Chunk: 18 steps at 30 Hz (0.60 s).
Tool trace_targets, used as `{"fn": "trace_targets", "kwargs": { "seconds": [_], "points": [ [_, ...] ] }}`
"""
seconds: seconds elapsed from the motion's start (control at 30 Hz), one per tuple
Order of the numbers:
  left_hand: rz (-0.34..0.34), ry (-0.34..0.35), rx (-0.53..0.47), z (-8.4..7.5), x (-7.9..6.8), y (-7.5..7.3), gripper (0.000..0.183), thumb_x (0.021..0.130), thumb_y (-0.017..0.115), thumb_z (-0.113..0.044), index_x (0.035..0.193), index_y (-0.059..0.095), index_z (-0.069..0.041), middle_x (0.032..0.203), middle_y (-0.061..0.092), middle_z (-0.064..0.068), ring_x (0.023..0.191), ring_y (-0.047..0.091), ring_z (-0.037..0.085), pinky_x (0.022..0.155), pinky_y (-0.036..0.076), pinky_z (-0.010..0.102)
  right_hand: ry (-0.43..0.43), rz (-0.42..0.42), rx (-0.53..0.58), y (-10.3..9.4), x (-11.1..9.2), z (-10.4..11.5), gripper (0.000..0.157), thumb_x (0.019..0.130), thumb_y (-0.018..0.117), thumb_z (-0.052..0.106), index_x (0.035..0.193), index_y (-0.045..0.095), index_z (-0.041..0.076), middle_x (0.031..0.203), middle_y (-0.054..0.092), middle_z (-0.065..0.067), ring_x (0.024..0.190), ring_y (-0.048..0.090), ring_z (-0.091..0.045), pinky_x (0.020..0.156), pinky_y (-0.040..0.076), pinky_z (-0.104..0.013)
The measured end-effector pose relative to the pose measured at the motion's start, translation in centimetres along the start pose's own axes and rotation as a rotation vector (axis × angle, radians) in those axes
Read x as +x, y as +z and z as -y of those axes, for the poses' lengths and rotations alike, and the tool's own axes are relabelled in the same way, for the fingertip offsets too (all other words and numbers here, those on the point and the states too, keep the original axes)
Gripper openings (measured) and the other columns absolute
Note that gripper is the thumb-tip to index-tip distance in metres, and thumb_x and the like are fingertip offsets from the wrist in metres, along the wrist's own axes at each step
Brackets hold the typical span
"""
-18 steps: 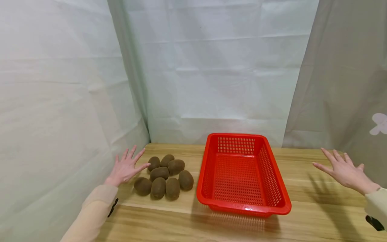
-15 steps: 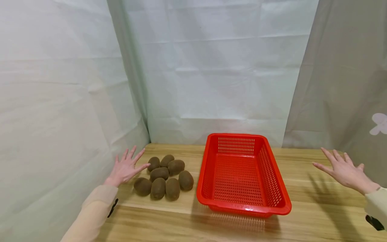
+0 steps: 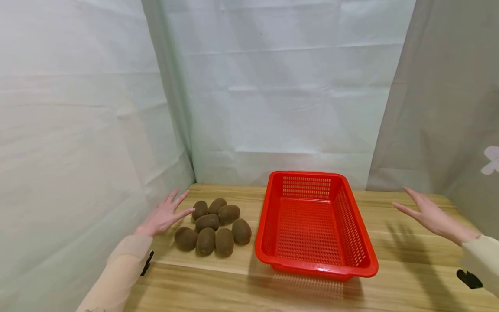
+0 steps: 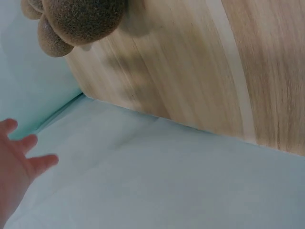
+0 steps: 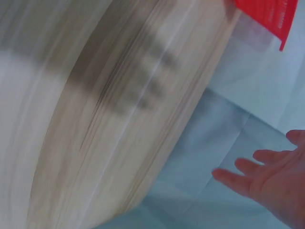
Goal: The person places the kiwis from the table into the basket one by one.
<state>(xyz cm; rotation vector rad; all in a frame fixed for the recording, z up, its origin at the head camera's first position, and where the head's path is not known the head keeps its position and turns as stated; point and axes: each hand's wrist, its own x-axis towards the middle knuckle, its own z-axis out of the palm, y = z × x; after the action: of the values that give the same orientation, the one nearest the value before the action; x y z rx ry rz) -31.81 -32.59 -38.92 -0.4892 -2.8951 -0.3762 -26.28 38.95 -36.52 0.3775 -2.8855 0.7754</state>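
Observation:
Several brown kiwis (image 3: 207, 222) lie in a loose cluster on the left part of the wooden table. My left hand (image 3: 161, 216) is held just left of them with fingers spread, its thumb tip close to the rearmost left kiwi (image 3: 200, 209); it holds nothing. In the left wrist view, kiwis (image 4: 86, 19) fill the top left corner. A red plastic basket (image 3: 267, 251) with slotted walls stands in the middle, its inside bare. Off to its right, my right hand (image 3: 432, 218) hovers over the table, fingers extended, with nothing in it.
Pale cloth (image 3: 288, 99) hangs behind the table's back edge, and more cloth (image 3: 78, 143) closes off the left side. A grey-brown curtain (image 3: 436, 108) hangs at the right. Wood-grain tabletop (image 3: 202, 286) runs in front of the kiwis.
My right hand has moved left toward the basket and turned more edge-on. The left hand has turned slightly, its fingers less fanned. The kiwis and basket keep their places, the view shifting slightly.

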Motion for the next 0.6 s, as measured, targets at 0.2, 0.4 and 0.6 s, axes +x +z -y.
{"fn": "trace_targets", "kwargs": {
  "seconds": [0.2, 0.4, 0.6],
  "points": [
    [0.053, 0.043, -0.189, 0.2, 0.0, 0.6, 0.078, 0.086, 0.055, -0.048, 0.144, 0.021, -0.01, 0.142, 0.011, 0.028, 0.122, 0.018, 0.051, 0.09, 0.02, 0.065, -0.02, 0.03, 0.073, 0.9, 1.0, 1.5, 0.075, 0.095, 0.047, 0.032, 0.138, 0.004, -0.013, 0.132, 0.013, -0.043, 0.116, 0.017, -0.059, 0.085, 0.017, -0.068],
    [0.066, 0.054, -0.262, 0.3, -0.6, 0.9, 0.085, 0.079, 0.066, -0.042, 0.144, 0.022, -0.009, 0.14, 0.015, 0.029, 0.121, 0.021, 0.05, 0.088, 0.023, 0.065, -0.033, 0.052, 0.122, 2.0, 2.0, 2.4, 0.073, 0.096, 0.044, 0.032, 0.138, 0.005, -0.013, 0.133, 0.015, -0.042, 0.107, 0.033, -0.059, 0.081, 0.031, -0.065],
    [0.123, 0.043, -0.347, 0.6, -1.4, 1.0, 0.089, 0.073, 0.074, -0.035, 0.14, 0.026, -0.002, 0.134, 0.022, 0.034, 0.116, 0.027, 0.052, 0.085, 0.027, 0.065, -0.01, 0.104, 0.31, 3.3, 2.7, 2.9, 0.072, 0.096, 0.044, 0.029, 0.139, 0.002, -0.011, 0.134, 0.01, -0.04, 0.112, 0.028, -0.058, 0.076, 0.042, -0.057]
  ]
}}
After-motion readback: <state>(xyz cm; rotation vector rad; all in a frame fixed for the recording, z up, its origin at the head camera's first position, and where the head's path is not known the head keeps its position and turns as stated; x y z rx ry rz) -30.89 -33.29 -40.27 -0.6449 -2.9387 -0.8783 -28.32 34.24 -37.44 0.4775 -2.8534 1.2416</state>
